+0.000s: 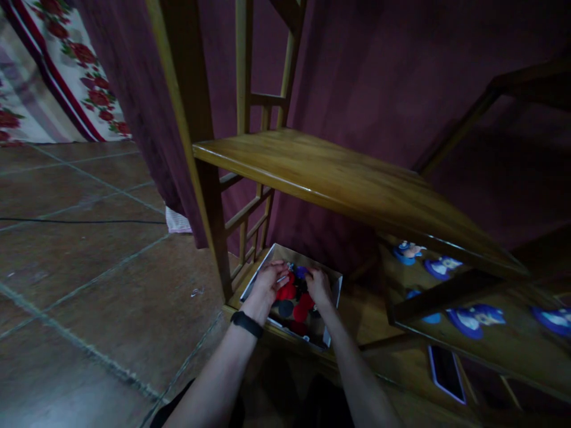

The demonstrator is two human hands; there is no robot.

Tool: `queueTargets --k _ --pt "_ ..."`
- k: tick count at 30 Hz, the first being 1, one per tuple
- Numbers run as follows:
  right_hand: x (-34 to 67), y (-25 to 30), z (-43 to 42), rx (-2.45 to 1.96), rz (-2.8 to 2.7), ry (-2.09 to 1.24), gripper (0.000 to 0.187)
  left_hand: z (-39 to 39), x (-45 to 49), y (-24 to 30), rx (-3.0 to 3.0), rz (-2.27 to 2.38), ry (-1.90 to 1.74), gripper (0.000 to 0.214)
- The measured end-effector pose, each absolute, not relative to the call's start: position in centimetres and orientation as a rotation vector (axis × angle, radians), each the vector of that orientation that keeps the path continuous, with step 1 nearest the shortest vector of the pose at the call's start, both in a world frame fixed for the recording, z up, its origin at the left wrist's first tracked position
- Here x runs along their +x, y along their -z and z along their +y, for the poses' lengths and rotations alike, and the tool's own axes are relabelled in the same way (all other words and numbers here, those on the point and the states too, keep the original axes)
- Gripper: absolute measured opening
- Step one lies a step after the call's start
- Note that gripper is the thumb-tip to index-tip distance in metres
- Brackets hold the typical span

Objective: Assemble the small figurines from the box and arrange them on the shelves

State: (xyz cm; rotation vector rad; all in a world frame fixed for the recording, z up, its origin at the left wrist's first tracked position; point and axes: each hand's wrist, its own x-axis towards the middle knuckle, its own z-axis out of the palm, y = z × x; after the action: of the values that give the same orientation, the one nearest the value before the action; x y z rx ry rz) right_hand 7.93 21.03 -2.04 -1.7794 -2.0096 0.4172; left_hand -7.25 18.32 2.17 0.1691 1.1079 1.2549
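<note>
- Though figurines (pixel 477 320) sat out, the shelf's (pixel 370 315) left-end box (pixel 332 282) held red pieces (pixel 286 289).
- Left hand (pixel 270 279) hung half-open, apparently empty.
- Right hand (pixel 318 286) curled by a purple piece (pixel 301 272), hold unclear.

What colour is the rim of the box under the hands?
White; the box's rim shows best in the head view.

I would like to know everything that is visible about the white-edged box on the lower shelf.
The box is shallow and open on top, with white edges and a brownish inside; it looks like cardboard. It rests upright on the lower wooden shelf, beside the latticed side panel. Inside lie red pieces, dark pieces and a purple piece. The left hand and right hand reach in; whether they touch its walls is unclear.
</note>
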Motion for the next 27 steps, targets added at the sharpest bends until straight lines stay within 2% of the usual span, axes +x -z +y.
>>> queueTargets --k 6,9,13,20,27 --pt "7.6 0.9 19.5 -1.479 -1.955 -0.55 0.03 18.0 -4.8 -1.3 0.213 1.025 -1.181 0.004" --pt "7.5 1.4 19.5 -1.423 -1.898 -0.63 0.037 18.2 -4.6 -0.7 0.204 0.996 -1.28 0.012" --pt "8.3 3.0 20.4 -1.637 -1.797 -0.575 0.038 18.6 -5.5 -0.5 0.181 1.061 -1.337 0.026" --pt "7.2 4.9 20.0 -1.879 -2.129 -0.303 0.048 18.9 -6.7 -0.7 0.197 1.102 -1.351 0.028" --pt "6.5 4.3 19.9 -1.973 -2.099 -0.17 0.037 19.2 -6.9 -0.6 0.185 1.121 -1.332 0.026"
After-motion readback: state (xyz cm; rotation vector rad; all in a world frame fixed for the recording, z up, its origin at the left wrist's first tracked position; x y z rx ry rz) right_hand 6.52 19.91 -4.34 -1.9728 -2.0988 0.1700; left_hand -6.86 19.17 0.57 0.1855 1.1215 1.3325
